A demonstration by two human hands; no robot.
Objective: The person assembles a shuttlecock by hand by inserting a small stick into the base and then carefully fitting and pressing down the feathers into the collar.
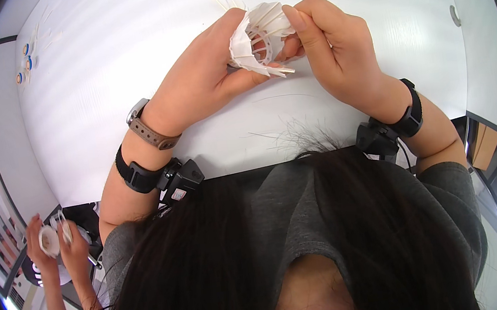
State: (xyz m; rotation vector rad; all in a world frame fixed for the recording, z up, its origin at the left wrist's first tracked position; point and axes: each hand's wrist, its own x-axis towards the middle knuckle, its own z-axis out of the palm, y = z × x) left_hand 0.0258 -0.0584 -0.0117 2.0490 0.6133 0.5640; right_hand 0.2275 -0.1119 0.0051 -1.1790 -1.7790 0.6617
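Note:
A white feather shuttlecock (241,48) is held over the table, its open skirt facing me and the inner ring of shafts showing. My left hand (205,63) is closed around its left side, thumb below and fingers behind. With thumb and forefinger my right hand (337,43) pinches a feather at the right rim of the skirt; its other fingers curl behind. A loose-looking feather tip (280,71) sticks out at the lower rim. The shuttlecock's base is hidden. Thin white feather shafts (227,2) show just beyond my left hand.
White table (119,34) under my hands. At its far left lie three small round pieces (28,63) with blue and orange rings, pale shafts nearby. A grey curved fitting (455,16) is at the right edge. Another person's hands (73,253) hold a whitish round object (49,241) lower left.

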